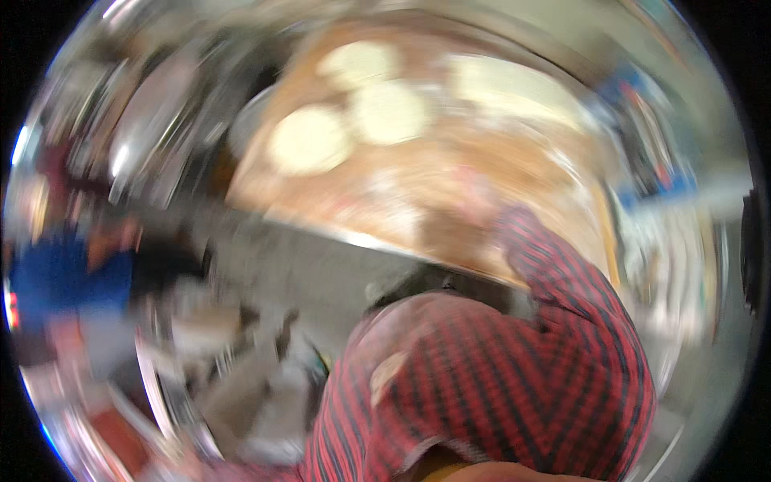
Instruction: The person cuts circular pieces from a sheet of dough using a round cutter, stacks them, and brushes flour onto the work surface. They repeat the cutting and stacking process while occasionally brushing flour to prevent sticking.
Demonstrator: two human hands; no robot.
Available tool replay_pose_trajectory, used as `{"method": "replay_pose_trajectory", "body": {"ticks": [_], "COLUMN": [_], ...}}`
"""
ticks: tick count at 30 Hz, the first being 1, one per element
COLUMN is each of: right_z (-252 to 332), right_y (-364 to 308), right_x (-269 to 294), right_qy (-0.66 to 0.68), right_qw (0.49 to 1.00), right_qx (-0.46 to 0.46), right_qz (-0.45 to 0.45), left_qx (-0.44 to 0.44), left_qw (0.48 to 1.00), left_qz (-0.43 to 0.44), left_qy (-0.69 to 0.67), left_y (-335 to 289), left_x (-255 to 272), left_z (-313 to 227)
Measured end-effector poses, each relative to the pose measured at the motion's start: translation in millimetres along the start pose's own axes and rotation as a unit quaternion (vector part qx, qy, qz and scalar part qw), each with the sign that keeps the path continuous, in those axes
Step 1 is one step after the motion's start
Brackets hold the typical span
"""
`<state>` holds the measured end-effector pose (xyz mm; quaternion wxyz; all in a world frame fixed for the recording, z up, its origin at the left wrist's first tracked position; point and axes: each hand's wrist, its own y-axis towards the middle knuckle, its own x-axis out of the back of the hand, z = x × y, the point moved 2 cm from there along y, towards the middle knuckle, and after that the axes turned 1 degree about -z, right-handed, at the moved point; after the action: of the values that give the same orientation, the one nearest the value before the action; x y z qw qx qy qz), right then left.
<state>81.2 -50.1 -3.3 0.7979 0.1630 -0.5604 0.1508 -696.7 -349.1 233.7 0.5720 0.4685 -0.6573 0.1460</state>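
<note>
Your right hand is over the floured wooden surface, in its near part, with your striped sleeve reaching in from the lower right. The hand is badly blurred, so you cannot tell from this view whether its fingers are apart, together or clamped on something, nor whether it presses on the wood.

The dough lies beyond that hand, clear of it. The pale dough slab stretches along the far right part of the surface, ahead of your hand and a little to its right. To the hand's left and farther from you are three flattened dough rounds: the middle round is nearest your hand, the left round sits farther left and closer to the near edge, and the far round lies behind them. White flour is smeared just left of your hand.

Your left hand is low at the left, off the surface and well apart from the dough. It too is smeared by blur; you cannot tell how its fingers stand or whether they hold anything.

Right of the surface is a blue container; at far left, a person in blue.
</note>
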Motion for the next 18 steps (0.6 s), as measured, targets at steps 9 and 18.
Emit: {"method": "replay_pose_trajectory", "body": {"ticks": [9,18], "right_z": [52.4,-51.3], "right_y": [-11.1,-92.5], "right_x": [18.1,16.1], "right_qy": [-0.050,0.034], "right_qw": [0.978,0.978], "right_qx": [-0.132,-0.195], "right_qz": [-0.154,-0.060], "left_qx": [-0.297,-0.507], "left_qw": [0.867,0.816], "left_qz": [0.220,0.240], "left_qy": [-0.334,-0.142], "left_y": [-158.5,-382.3], "left_x": [-178.4,-297.9], "left_z": [-329.0,-557.5]}}
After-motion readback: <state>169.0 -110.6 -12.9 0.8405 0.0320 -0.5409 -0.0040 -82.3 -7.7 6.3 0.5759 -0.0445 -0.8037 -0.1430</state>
